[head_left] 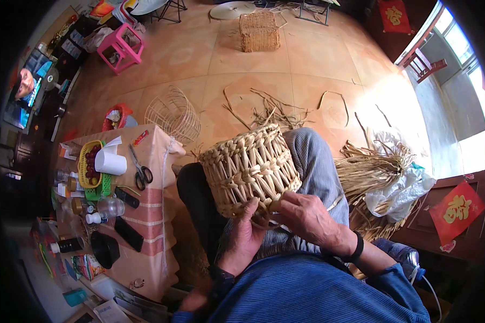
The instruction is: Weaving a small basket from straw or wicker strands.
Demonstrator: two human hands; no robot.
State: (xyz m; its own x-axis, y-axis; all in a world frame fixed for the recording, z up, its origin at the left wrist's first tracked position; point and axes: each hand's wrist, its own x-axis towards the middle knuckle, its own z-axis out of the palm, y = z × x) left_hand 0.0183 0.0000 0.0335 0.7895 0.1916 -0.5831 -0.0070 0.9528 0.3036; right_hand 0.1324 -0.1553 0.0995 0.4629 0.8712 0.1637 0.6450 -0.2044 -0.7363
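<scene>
1. The woven basket [253, 167], made of thick straw-coloured strands, sits tilted on your lap against your striped trousers [320, 167].
2. Your left hand [240, 239] pinches the basket's near edge, thumb uppermost.
3. Your right hand [307, 218] is closed at that same edge, just beside the left, fingers bunched narrow on the strands; you can't tell exactly which strand, as the fingertips are partly hidden.
4. Left of the basket, you have a cloth-covered table [148, 207] bearing scissors [140, 169], a paper roll [110, 162] and a yellow basket [84, 167] of dark red fruit.
5. Beyond the basket to its left, near the table corner, stands an open wire-like frame [175, 116].
6. Straight beyond the basket, loose stalks [275, 107] lie on the floor; farther off stands a woven block [260, 33].
7. Right of the basket, you have a heap of dried stalks [366, 175] with a clear plastic bag [396, 196].
</scene>
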